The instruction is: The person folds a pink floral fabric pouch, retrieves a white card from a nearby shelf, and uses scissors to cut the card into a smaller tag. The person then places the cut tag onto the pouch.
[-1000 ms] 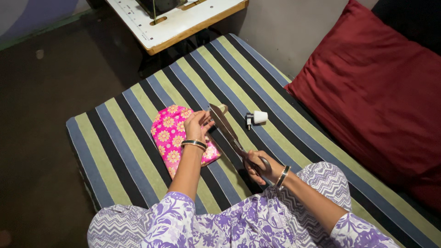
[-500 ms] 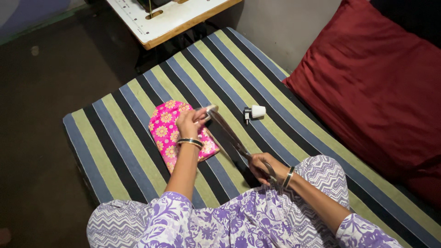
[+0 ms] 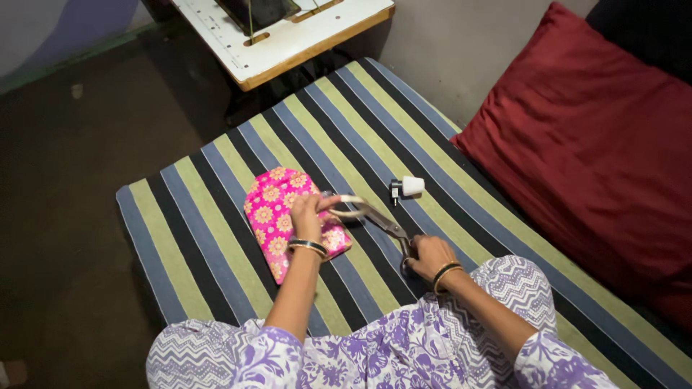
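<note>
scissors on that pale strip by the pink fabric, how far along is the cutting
Mid-cut. Done: the pink floral fabric lies folded on the striped mattress. In hand: left hand pinches a pale strip; right hand works the scissors, blades at the strip. Left: it shows no visible cut yet.

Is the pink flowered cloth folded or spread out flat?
Folded, it seems: the pink flowered cloth lies as a compact rounded shape on the striped mattress, under the left hand.

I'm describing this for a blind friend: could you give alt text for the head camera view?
Seen from above, a person's right hand works large scissors while the left hand holds a strip at the blades over a pink flowered fabric piece on a striped mattress. A small white plug, a red pillow and a sewing table are nearby.
</note>
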